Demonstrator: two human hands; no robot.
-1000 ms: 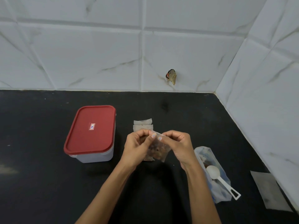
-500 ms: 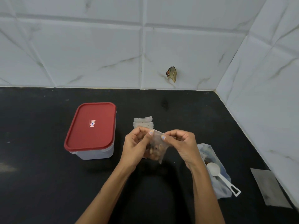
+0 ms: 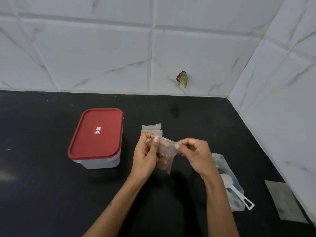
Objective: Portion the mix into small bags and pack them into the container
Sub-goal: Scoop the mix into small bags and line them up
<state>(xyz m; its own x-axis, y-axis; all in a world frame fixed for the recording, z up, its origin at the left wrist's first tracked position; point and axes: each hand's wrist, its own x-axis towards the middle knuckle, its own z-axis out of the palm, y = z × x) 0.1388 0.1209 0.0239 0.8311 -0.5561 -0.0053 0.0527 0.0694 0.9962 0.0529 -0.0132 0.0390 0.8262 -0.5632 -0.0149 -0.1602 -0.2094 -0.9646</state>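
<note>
A small clear bag (image 3: 165, 156) partly filled with brown mix hangs above the black counter. My left hand (image 3: 146, 154) pinches its top left corner, and my right hand (image 3: 196, 155) pinches the top right corner, stretching the bag's mouth between them. Two small filled bags (image 3: 151, 128) lie just behind my hands. A plastic container (image 3: 96, 139) with a red lid on it stands to the left. The large mix bag (image 3: 228, 182) lies at the right with a white scoop (image 3: 236, 190) on it.
An empty flat bag (image 3: 285, 200) lies near the right wall. White tiled walls meet in a corner at the back right, with a crumpled scrap (image 3: 182, 79) stuck on the back wall. The black counter (image 3: 42, 194) spreads out to the left.
Both hands keep hold of the small bag's top edge. The right hand has slid slightly rightward along it and the bag hangs a little more tilted.
</note>
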